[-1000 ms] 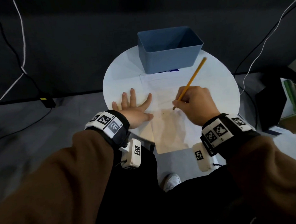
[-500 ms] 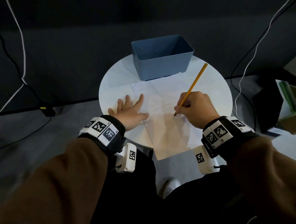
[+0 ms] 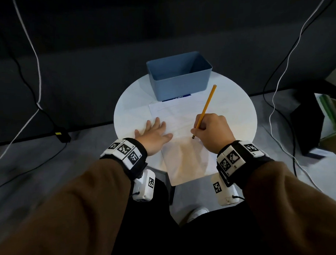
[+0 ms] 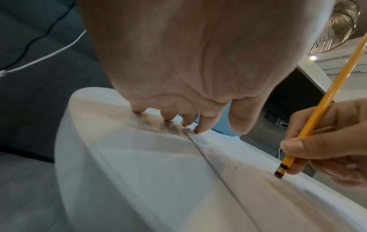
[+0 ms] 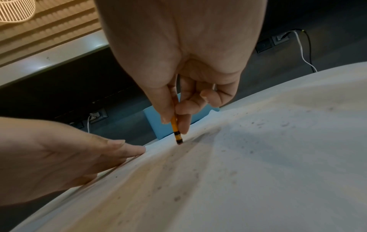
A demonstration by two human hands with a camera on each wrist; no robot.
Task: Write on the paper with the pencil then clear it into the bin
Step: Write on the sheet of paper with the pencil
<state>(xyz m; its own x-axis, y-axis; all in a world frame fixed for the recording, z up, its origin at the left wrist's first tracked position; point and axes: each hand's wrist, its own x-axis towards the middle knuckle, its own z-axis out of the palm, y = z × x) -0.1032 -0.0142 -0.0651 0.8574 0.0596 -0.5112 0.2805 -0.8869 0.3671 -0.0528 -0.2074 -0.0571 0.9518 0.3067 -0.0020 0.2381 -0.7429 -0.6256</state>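
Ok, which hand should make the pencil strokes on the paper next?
Right. The right hand already pinches the pencil with its lower end down on the paper. The left hand lies flat, fingers spread on the sheet's left edge, well placed to steady it.

Left hand: fingers drawn closer together than before, thumb now lying on the paper. Pencil: shaft stands steeper, upper end nearer the bin; right hand turned slightly with it.
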